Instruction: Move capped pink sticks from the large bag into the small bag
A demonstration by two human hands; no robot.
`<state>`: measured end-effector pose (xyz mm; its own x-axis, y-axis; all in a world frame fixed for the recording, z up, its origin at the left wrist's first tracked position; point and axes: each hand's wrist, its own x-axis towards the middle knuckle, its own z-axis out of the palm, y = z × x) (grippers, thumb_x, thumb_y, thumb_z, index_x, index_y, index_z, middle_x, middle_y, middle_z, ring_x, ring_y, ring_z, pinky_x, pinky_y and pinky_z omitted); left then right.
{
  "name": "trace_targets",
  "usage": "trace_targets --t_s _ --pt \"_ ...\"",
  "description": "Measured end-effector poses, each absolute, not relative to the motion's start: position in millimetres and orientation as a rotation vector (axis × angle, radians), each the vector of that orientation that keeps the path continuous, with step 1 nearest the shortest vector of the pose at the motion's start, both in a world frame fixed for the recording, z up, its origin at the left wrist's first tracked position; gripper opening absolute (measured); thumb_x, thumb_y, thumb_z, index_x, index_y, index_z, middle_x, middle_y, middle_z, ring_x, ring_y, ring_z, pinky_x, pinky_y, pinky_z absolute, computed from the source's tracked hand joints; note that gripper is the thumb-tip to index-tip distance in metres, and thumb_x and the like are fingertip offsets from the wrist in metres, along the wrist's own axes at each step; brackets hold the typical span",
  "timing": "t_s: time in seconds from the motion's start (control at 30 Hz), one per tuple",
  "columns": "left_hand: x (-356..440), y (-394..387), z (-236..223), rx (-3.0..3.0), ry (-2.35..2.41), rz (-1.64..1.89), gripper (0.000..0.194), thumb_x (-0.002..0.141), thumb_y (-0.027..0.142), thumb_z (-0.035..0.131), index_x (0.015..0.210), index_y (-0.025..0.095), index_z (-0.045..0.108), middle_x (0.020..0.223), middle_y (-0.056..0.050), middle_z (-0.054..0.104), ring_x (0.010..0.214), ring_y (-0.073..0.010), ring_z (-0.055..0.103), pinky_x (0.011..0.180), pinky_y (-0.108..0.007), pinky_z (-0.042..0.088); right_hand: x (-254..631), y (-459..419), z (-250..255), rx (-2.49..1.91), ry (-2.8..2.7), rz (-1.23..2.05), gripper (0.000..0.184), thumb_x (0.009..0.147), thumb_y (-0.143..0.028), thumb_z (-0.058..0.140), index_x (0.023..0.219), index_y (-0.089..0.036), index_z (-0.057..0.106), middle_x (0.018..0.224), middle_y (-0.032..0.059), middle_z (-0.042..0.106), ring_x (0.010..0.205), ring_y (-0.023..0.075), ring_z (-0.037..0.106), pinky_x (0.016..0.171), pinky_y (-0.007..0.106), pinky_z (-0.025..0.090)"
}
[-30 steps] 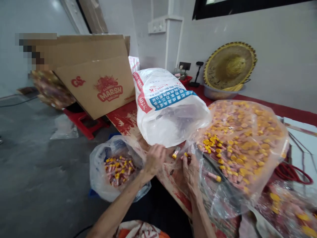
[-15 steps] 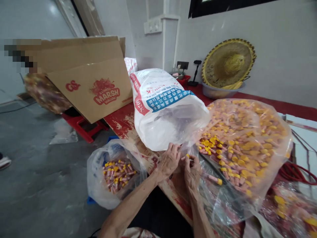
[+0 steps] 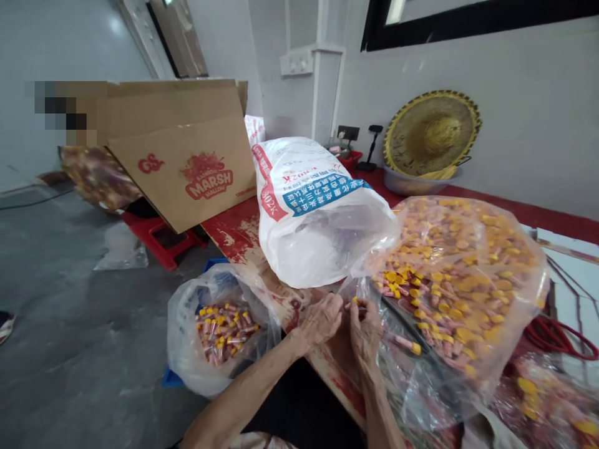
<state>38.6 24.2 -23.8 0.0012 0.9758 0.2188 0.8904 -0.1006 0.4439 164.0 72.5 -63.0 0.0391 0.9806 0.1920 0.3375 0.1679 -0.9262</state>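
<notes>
Presently, both my hands meet at the table's near edge. Left hand (image 3: pixel 322 319): fingers curled, fingertips against my right hand; whether it grips anything I cannot tell. Right hand (image 3: pixel 364 324): pinched on a small yellow-capped tube (image 3: pixel 354 302), mostly hidden by my fingers. Large clear bag of yellow-capped tubes (image 3: pixel 458 274): on the red table (image 3: pixel 234 227), mouth just beside my right hand. White printed sack (image 3: pixel 313 212): directly behind my hands. Smaller clear bag of tubes (image 3: pixel 219 327): lower, left of the table. Marshmallow carton (image 3: pixel 187 156): far left.
</notes>
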Motion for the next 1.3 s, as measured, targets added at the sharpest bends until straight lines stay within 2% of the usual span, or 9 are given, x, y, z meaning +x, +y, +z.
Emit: trace_targets --t_s 0.2,0.3,0.4,0.57,0.73,0.83,0.97,1.17,1.3 --pt "-13.9 -8.4 -2.4 1.963 2.286 0.818 0.015 0.091 0.010 0.049 0.092 0.025 0.052 0.096 -0.004 0.064 0.087 -0.0212 0.066 0.074 -0.032 0.052 163.3 70.0 -66.7 -1.343 -1.466 0.803 0.050 0.092 -0.071 0.046 0.086 -0.024 0.061 0.081 0.0080 0.072 0.076 0.0271 0.067 0.082 0.044 0.052" --pt "-65.1 -48.5 -1.0 1.825 2.695 0.690 0.013 0.088 0.012 0.051 0.087 0.024 0.053 0.093 -0.007 0.063 0.088 -0.0263 0.065 0.071 -0.035 0.050 161.6 68.9 -65.3 -1.331 -1.482 0.776 0.049 0.093 -0.071 0.045 0.086 -0.024 0.061 0.081 0.0078 0.072 0.077 0.0269 0.066 0.082 0.044 0.052" --pt "-96.9 -70.6 -5.8 1.852 2.798 0.601 0.014 0.092 0.015 0.049 0.085 0.024 0.056 0.089 -0.008 0.062 0.086 -0.0288 0.062 0.075 -0.039 0.051 160.6 67.7 -64.2 -1.300 -1.526 0.809 0.047 0.096 -0.067 0.045 0.085 -0.024 0.062 0.086 0.0083 0.072 0.081 0.0267 0.066 0.082 0.043 0.052" --pt "-67.7 -0.5 -6.4 1.964 2.457 0.868 0.016 0.099 0.018 0.048 0.094 0.025 0.062 0.099 -0.006 0.067 0.095 -0.0237 0.065 0.085 -0.035 0.055 160.9 63.1 -63.2 -1.263 -1.576 0.880 0.040 0.099 -0.059 0.046 0.092 -0.024 0.064 0.089 0.0067 0.072 0.085 0.0259 0.066 0.087 0.043 0.053" --pt "-13.5 128.9 -5.4 1.885 2.138 0.857 0.021 0.099 0.012 0.049 0.112 0.022 0.062 0.115 -0.009 0.068 0.111 -0.0221 0.065 0.101 -0.036 0.052 160.1 64.9 -66.4 -1.268 -1.564 0.856 0.035 0.100 -0.054 0.046 0.089 -0.026 0.063 0.086 0.0058 0.071 0.081 0.0259 0.066 0.083 0.043 0.054" --pt "0.7 174.8 -11.4 1.837 2.050 0.772 0.022 0.102 0.016 0.048 0.120 0.020 0.059 0.119 -0.011 0.067 0.114 -0.0244 0.066 0.100 -0.037 0.053 156.9 69.5 -69.9 -1.262 -1.561 0.840 0.037 0.100 -0.055 0.045 0.088 -0.026 0.064 0.081 0.0050 0.070 0.077 0.0258 0.066 0.079 0.042 0.054" --pt "-5.2 193.9 -20.3 1.892 1.941 0.685 0.019 0.101 0.022 0.051 0.118 0.021 0.059 0.115 -0.010 0.066 0.109 -0.0260 0.066 0.094 -0.037 0.054 151.0 72.9 -69.5 -1.268 -1.492 0.783 0.039 0.102 -0.057 0.044 0.089 -0.025 0.064 0.083 0.0054 0.070 0.075 0.0245 0.065 0.075 0.039 0.053" --pt "-27.3 188.5 -23.1 1.938 1.768 0.645 0.017 0.096 0.023 0.054 0.112 0.021 0.060 0.114 -0.008 0.067 0.112 -0.0245 0.062 0.105 -0.038 0.050 150.1 71.4 -67.9 -1.274 -1.438 0.664 0.040 0.103 -0.058 0.044 0.094 -0.024 0.065 0.084 0.0055 0.070 0.076 0.0239 0.064 0.075 0.038 0.051" --pt "-36.9 177.7 -24.8 1.888 1.718 0.648 0.022 0.094 0.025 0.055 0.115 0.021 0.059 0.106 -0.004 0.067 0.096 -0.0202 0.063 0.092 -0.032 0.053 152.7 69.2 -67.5 -1.267 -1.574 0.744 0.043 0.103 -0.060 0.043 0.086 -0.026 0.063 0.080 0.0053 0.069 0.073 0.0247 0.063 0.073 0.039 0.050"
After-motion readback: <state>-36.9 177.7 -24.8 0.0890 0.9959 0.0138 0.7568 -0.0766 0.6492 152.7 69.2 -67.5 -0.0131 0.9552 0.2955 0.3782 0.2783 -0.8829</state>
